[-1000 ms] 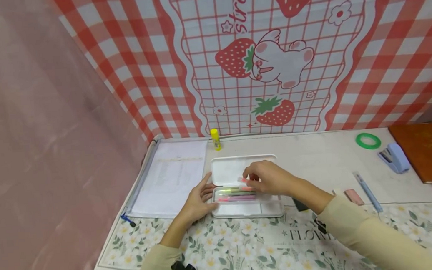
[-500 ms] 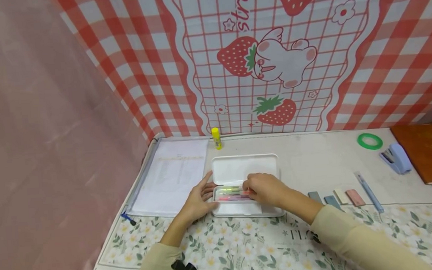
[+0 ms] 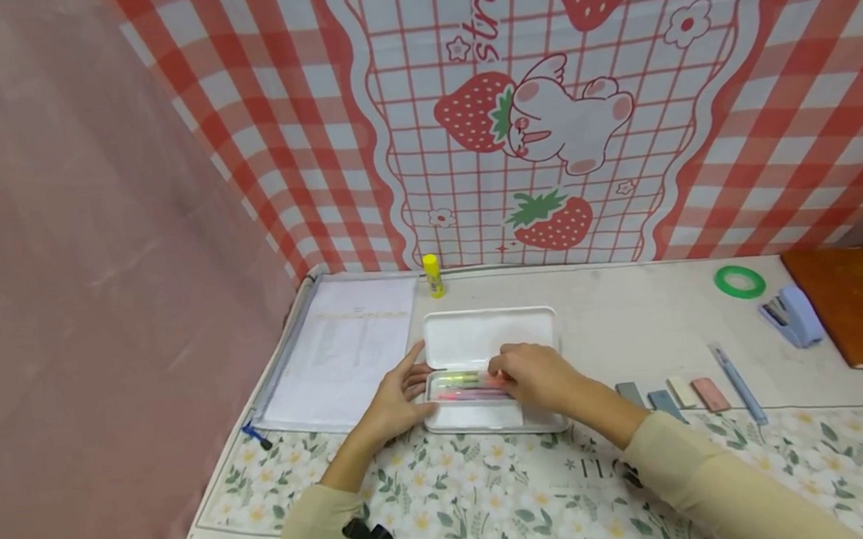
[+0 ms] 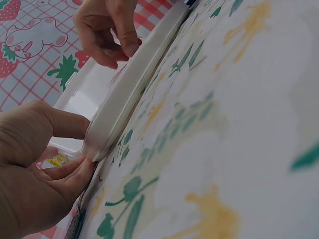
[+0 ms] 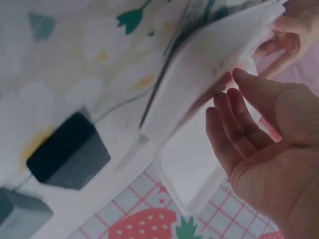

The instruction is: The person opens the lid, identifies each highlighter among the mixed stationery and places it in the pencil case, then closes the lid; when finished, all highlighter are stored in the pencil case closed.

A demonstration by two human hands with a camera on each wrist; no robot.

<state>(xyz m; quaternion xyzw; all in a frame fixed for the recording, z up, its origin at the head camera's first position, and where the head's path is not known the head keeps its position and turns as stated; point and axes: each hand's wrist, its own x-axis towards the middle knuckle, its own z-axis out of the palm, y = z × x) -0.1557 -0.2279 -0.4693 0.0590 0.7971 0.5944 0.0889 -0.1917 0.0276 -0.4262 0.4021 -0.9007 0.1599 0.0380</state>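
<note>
A white pencil case (image 3: 479, 417) lies with its lid (image 3: 459, 338) raised at the back. Several slim pens (image 3: 466, 396), yellow-green, pink and purple, lie together in its rear part. My left hand (image 3: 396, 401) grips the case's left end, thumb at the front corner; in the left wrist view, fingers pinch the white wall (image 4: 117, 107). My right hand (image 3: 537, 375) reaches into the case from the right, fingertips bent down at the right ends of the pens, close to a reddish one. I cannot tell whether thumb and forefinger (image 5: 224, 87) pinch that pen.
Right of the case lie a grey block (image 3: 628, 393), a blue-grey block (image 3: 665, 404), a cream eraser (image 3: 682, 391), a pink eraser (image 3: 711, 394) and a blue pen (image 3: 740, 386). Farther right are green tape (image 3: 722, 292), a stapler (image 3: 797, 317) and a brown notebook (image 3: 847, 299). Left: papers (image 3: 347, 350), glue stick (image 3: 433, 276).
My right hand has lowered an orange-pink pen from above the case down among the other pens, then shifted slightly right. The left hand keeps its grip on the case.
</note>
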